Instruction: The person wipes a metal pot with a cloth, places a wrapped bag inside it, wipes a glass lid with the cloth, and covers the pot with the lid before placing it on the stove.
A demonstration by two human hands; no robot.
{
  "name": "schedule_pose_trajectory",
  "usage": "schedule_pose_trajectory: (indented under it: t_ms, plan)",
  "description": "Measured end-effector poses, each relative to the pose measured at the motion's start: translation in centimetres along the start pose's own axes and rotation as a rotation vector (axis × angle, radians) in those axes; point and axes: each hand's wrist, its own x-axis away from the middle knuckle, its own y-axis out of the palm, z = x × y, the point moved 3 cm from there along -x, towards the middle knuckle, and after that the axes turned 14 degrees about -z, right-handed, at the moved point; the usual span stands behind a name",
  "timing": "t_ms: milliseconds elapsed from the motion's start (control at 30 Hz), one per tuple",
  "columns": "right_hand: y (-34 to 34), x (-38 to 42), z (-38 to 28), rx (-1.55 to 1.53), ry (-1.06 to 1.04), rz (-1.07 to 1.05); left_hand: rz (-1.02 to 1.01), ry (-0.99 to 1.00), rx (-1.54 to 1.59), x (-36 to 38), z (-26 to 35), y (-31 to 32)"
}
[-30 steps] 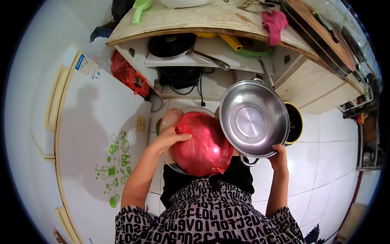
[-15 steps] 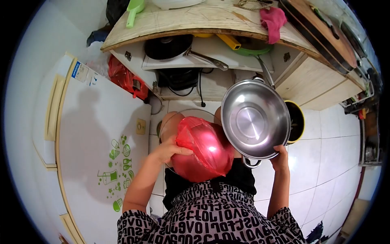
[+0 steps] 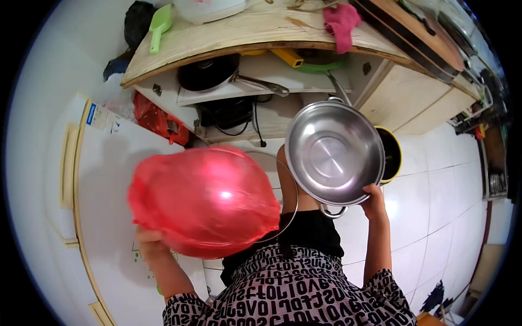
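Note:
A large red plastic bag [image 3: 209, 201] with something rounded inside bulges at the left, over my lap. My left hand [image 3: 148, 238] grips its lower left edge, with the fingers largely behind the bag. At the right, my right hand [image 3: 373, 200] holds the lower rim of a steel pan [image 3: 333, 155], thumb on the inner side. The pan is tilted toward me and shows a bare inside, with one loop handle at the bottom and one at the top. Part of a clear round rim [image 3: 297, 204] shows behind the red bag.
Ahead is a wooden counter [image 3: 261, 33] with a green scoop [image 3: 159, 27] and a pink cloth [image 3: 342, 26]. A black frying pan [image 3: 206, 73] lies on the shelf below. A yellow-rimmed bin [image 3: 392, 155] stands on the floor behind the steel pan. A white fridge [image 3: 109, 185] is at the left.
My left hand has moved left and lifted the red bag, which now looks larger and covers more of the fridge side. The steel pan stays in my right hand, slightly further left in view.

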Motion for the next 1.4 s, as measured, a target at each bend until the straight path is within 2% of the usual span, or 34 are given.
schedule_pose_trajectory:
  t_ms: [133,200,233,300,367,433,500,533,600,633,700,767,933,967,1033,1067,1100,1167,1200,1267,1300,1367,1400]
  plan:
    - [3.4,-0.8,-0.2,0.077,-0.029,-0.07,-0.177,0.102,0.203,-2.0,1.8,2.3]
    - [4.9,-1.6,0.5,0.067,-0.049,-0.093,0.107,0.213,0.27,-3.0,0.5,4.7]
    - [5.8,-1.8,0.7,0.073,-0.011,-0.127,0.106,0.22,0.27,-3.7,-0.2,5.3]
    - [8.5,-1.7,0.4,0.105,0.02,-0.194,0.076,0.095,0.225,-5.6,-2.3,6.0]
    - [10.3,-1.8,0.7,0.113,0.026,-0.211,-0.018,0.134,0.078,-7.0,-4.3,8.8]
    - [10.9,-2.2,1.6,0.074,0.02,-0.274,-0.177,0.156,-0.324,-7.5,-5.9,10.7]
    - [11.5,-2.0,1.5,0.045,0.047,-0.323,-0.334,0.289,-0.877,-7.3,-6.6,13.4]
    - [11.7,-1.9,1.6,0.015,0.076,-0.37,-0.444,0.286,-0.958,-7.7,-7.0,15.0]
    - [11.7,-2.1,1.8,-0.002,0.055,-0.389,-0.731,0.474,-1.316,-8.1,-7.6,17.0]
    - [11.7,-2.1,1.9,-0.017,0.035,-0.406,-0.905,0.674,-1.586,-7.8,-8.5,17.4]
    - [11.7,-2.1,1.9,-0.021,0.028,-0.402,-0.916,0.726,-1.619,-7.9,-10.8,16.8]
    - [12.0,-2.0,1.4,-0.026,0.017,-0.397,-1.03,0.774,-1.655,-7.9,-11.9,16.5]
    - [11.9,-2.3,1.3,0.063,-0.011,-0.372,-1.04,0.514,-1.833,-8.4,-14.0,15.0]
    - [11.7,-2.6,1.8,0.064,-0.009,-0.374,-1.038,0.512,-1.833,-8.5,-14.0,14.8]
    - [11.4,-2.8,2.4,0.01,-0.053,-0.335,-0.879,0.441,-2.178,-8.9,-14.2,14.0]
    - [11.5,-2.7,2.5,0.011,-0.049,-0.338,-0.927,0.35,-2.11,-9.0,-14.5,13.3]
    - [11.9,-2.4,2.2,0.002,0.017,-0.309,-0.923,0.345,-2.111,-9.0,-13.9,13.5]
    - [11.9,-2.2,2.7,-0.008,0.087,-0.278,-1.09,0.001,-1.914,-8.9,-13.0,13.8]
    - [11.5,-2.3,3.4,-0.041,0.094,-0.283,-1.092,-0.007,-1.91,-8.9,-12.7,13.5]
    - [10.4,-2.7,4.4,-0.075,0.111,-0.287,-1.062,-0.165,-1.471,-8.9,-11.6,12.2]
    - [9.7,-3.1,4.7,-0.045,0.057,-0.294,-1.057,-0.174,-1.469,-9.1,-10.7,11.7]
    - [10.2,-2.7,3.5,0.018,-0.013,-0.255,-0.879,-0.001,-1.257,-9.4,-7.8,10.5]
    - [9.7,-2.9,3.7,0.023,-0.059,-0.25,-0.638,0.012,-1.251,-9.4,-7.1,8.5]
